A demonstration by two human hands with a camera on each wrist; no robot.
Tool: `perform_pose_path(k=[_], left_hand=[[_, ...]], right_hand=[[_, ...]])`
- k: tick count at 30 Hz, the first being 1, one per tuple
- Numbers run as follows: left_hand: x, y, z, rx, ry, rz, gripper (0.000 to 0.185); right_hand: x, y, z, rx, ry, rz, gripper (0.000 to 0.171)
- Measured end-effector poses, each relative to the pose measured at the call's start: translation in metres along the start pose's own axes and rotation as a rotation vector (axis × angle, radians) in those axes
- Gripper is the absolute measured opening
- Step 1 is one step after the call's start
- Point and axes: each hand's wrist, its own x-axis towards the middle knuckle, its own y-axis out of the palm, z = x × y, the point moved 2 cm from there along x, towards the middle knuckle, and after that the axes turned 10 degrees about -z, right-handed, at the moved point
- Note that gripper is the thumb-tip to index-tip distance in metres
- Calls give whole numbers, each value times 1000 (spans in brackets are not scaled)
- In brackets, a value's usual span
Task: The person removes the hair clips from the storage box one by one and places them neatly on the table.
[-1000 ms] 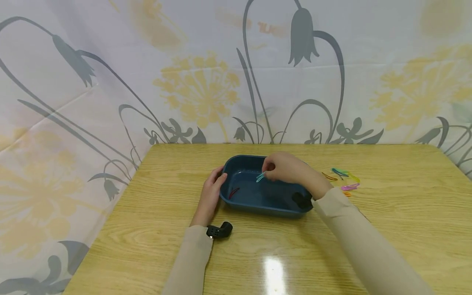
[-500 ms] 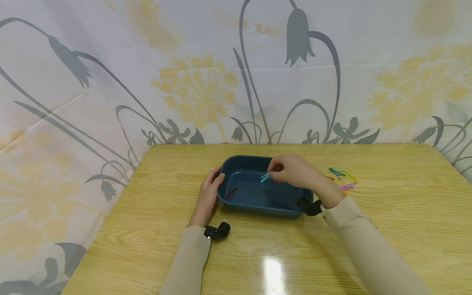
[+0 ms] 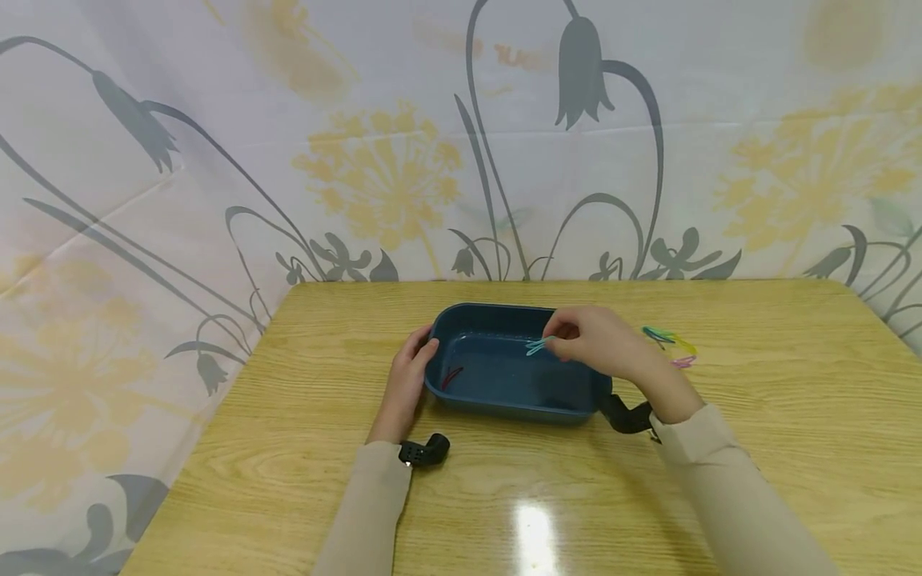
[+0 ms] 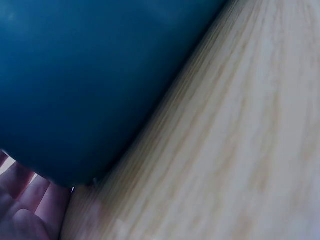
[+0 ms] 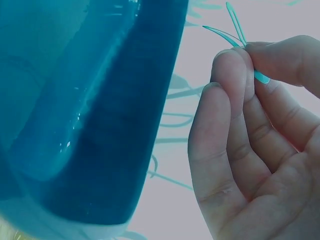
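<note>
A turquoise snap hair clip (image 3: 536,346) is pinched between the thumb and fingertips of my right hand (image 3: 598,340), above the right part of a dark blue basin (image 3: 515,413). In the right wrist view, two narrow ends of the hair clip (image 5: 237,25) spread apart in a V beyond the fingertips. My left hand (image 3: 410,372) grips the basin's left end, thumb at the rim and fingers along the outside. A dark red hair clip (image 3: 451,377) lies inside the basin near its left front corner.
Several coloured hair clips lie on the wooden table (image 3: 302,480) right of the basin, among them a yellow one (image 3: 685,346) and a pink one (image 3: 683,362); my right forearm covers part of that area. A flower-patterned cloth (image 3: 403,176) hangs behind the table.
My right hand has moved to the right over the basin, carrying the turquoise hair clip. It now hides the orange clips on the table. My left hand keeps its hold on the basin.
</note>
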Motion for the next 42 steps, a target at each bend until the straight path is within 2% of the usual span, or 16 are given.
perform_pose_path(k=[10,20,26,35,42], left_hand=[[2,0,1,-9,-3,7,37],[2,-2,0,8,5,-2,38],[0,-2,2,-7,6,3,37],[0,-1,4,-8,7,1,35],[0,1,1,-1,19,0,34]], right_hand=[[-17,-5,-11,82,2,-19,19],[-28,-7,-26,133,32,-76,24],[-32,-8,-38,134,40,-81,24],[-34,-14,-49,115,109,-90,33],[-36,-21,-55,93,145,-116,34]])
